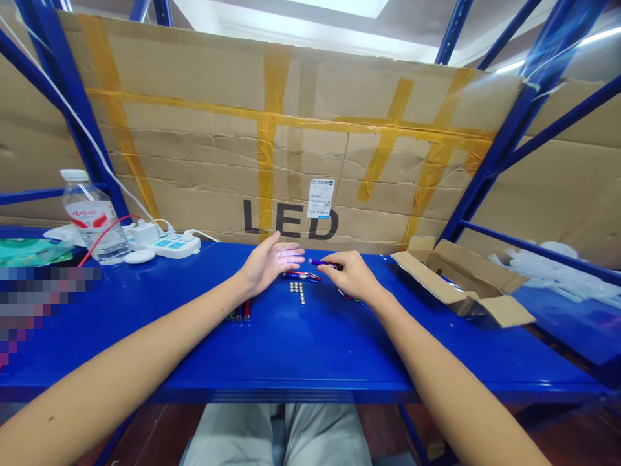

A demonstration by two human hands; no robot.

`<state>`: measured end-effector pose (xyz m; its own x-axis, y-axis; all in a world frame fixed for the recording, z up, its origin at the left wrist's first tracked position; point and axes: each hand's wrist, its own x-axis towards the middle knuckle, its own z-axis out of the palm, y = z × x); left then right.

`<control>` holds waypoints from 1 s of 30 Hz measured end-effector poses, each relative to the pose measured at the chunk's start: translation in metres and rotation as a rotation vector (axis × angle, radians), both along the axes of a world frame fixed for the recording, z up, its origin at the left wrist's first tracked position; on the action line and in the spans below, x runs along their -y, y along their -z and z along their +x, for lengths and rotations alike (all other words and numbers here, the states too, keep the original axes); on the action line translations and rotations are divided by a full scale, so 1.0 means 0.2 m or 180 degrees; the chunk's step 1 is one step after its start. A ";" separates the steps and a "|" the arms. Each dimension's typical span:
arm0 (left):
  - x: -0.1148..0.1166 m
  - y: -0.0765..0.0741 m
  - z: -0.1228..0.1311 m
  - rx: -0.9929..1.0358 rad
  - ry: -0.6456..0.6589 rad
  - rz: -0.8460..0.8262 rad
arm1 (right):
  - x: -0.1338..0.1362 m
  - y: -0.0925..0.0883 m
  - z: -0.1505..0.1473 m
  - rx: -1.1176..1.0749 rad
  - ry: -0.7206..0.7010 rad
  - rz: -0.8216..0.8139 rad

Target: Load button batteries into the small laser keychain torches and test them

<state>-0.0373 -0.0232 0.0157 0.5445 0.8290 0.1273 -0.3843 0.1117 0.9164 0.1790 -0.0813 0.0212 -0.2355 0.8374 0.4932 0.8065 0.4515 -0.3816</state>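
Observation:
My right hand [350, 275] pinches a slim blue penlight-like tube [317, 262], its silver tip pointing left. Facing it, my left hand [272, 262] is open, palm turned to the right and fingers stretched, with nothing in it. Below the gap between the hands lie a red and a blue tube [301, 276] of similar kind. Just in front of those, several small round silver discs [295, 288], like button cells, sit in short rows. Several more tubes [239, 317] stand side by side under my left wrist, partly hidden. Small coloured pieces [350, 297] lie partly hidden beneath my right hand.
On the blue table [310, 356], an open cardboard box [456, 285] stands right. At left are a water bottle [92, 217], a white power strip [177, 244] with cables, and a white oval object [140, 256]. A large cardboard panel [204, 149] closes off the back.

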 end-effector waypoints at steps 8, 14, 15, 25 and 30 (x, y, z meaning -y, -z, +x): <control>0.00 0.00 0.00 0.0051 -0.0012 -0.0047 | 0.01 -0.01 -0.01 0.0041 -0.0012 0.0058; 0.00 -0.01 0.00 0.0039 -0.0035 -0.0093 | 0.01 -0.01 -0.02 -0.0026 0.0099 -0.0087; 0.01 -0.01 0.01 0.0031 -0.0051 -0.0100 | 0.01 -0.01 -0.02 -0.0014 0.0083 -0.0098; 0.01 0.00 0.02 0.0078 0.0031 -0.0185 | 0.00 0.01 -0.01 0.0012 -0.0017 -0.0005; 0.01 0.00 0.02 0.0068 -0.0017 -0.0202 | 0.00 0.01 -0.01 0.0023 0.0008 0.0030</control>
<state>-0.0334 -0.0250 0.0157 0.5377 0.8387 0.0860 -0.4044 0.1671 0.8992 0.1761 -0.0811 0.0198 -0.2370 0.8333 0.4994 0.8104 0.4531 -0.3714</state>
